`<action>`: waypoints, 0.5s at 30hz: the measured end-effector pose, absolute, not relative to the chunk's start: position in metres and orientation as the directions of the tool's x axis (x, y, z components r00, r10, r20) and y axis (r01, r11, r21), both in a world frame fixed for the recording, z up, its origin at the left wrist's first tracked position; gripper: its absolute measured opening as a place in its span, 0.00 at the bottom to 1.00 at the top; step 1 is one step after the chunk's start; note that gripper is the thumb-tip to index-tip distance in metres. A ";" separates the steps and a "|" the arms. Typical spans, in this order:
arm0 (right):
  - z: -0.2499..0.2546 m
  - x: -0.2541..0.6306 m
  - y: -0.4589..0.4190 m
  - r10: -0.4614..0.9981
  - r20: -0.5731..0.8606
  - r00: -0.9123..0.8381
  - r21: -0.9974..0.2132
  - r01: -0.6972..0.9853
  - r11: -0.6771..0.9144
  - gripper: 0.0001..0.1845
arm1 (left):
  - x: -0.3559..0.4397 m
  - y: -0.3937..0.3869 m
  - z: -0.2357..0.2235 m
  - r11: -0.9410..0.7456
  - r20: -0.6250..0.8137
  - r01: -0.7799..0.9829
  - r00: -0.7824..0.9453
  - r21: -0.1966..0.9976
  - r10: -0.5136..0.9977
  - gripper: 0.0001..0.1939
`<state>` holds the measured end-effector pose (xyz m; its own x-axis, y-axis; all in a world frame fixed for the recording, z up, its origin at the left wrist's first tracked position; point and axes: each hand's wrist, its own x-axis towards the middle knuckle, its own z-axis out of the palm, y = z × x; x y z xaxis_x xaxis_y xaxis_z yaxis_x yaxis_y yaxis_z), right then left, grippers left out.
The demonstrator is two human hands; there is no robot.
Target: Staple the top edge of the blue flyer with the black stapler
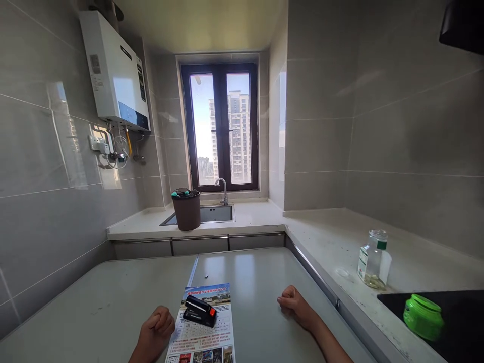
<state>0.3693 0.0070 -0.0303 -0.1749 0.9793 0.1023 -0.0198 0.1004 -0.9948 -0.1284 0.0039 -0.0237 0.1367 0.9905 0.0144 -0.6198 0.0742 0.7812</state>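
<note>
My left hand point(156, 327) rests on the grey table point(113, 297) as a closed fist, just left of a printed flyer point(206, 333). A black stapler with a red end point(200, 311) lies on the flyer's upper part, close to the left hand. Closed into a fist as well, my right hand point(293, 301) sits on the table to the right of the flyer, apart from it. Neither fist shows anything inside it.
A counter point(340, 242) runs along the right and back walls, with a sink and tap point(221, 209) under the window. A brown bin point(186, 209) stands by the sink. A glass jar point(373, 259) and a green lid point(423, 316) sit at the right.
</note>
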 end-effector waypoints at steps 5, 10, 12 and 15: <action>-0.035 0.365 0.002 0.979 0.025 -0.201 -0.983 -0.184 -0.012 0.37 | -0.141 -0.002 -0.023 0.147 -0.195 -0.698 0.011 0.700 0.981 0.21; -0.037 0.364 0.000 0.936 -0.074 -0.343 -0.979 -0.154 -0.134 0.39 | -0.144 -0.003 -0.024 0.174 -0.239 -0.721 0.012 0.671 0.971 0.20; -0.036 0.364 0.000 0.928 -0.087 -0.362 -0.978 -0.148 -0.150 0.39 | -0.141 -0.003 -0.026 0.187 -0.208 -0.689 0.054 0.700 0.977 0.22; -0.036 0.368 0.000 0.916 -0.138 -0.377 -0.969 -0.140 -0.203 0.37 | -0.135 -0.004 -0.029 0.208 -0.178 -0.635 0.112 0.744 0.978 0.23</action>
<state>0.3676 0.0000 -0.0360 -0.3771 0.9159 -0.1376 -0.1402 -0.2033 -0.9690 -0.1355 -0.0042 -0.0289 0.1123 0.9776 -0.1781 -0.6346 0.2085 0.7442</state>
